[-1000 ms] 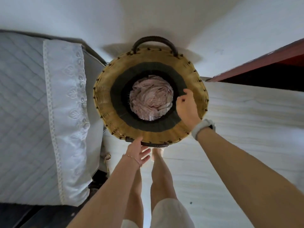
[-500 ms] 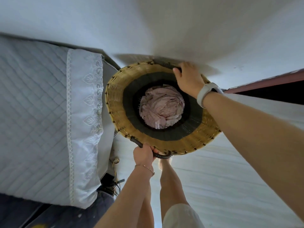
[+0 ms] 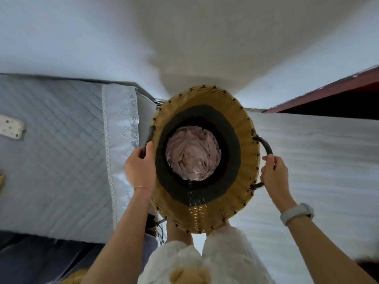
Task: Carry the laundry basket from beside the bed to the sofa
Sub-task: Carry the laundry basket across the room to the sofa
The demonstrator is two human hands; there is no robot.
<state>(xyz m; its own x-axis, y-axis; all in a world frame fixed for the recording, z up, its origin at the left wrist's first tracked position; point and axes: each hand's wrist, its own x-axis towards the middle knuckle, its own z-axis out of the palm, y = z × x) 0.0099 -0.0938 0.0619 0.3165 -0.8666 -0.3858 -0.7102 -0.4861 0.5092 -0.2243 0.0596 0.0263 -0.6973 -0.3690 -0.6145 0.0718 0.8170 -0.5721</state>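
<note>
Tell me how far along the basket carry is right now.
Done: both handles are gripped, the left hand on the bed-side one and the right hand on the other. In hand: the laundry basket, pink clothes inside, is held close in front of the legs, beside the bed. Left: the whole walk; no sofa is in view.

A bedroom in a home.
A bed (image 3: 61, 156) with quilted grey cover and lace-edged sheet (image 3: 121, 128) stands against white walls (image 3: 184, 37).

Head camera looks steeply down, close above.
</note>
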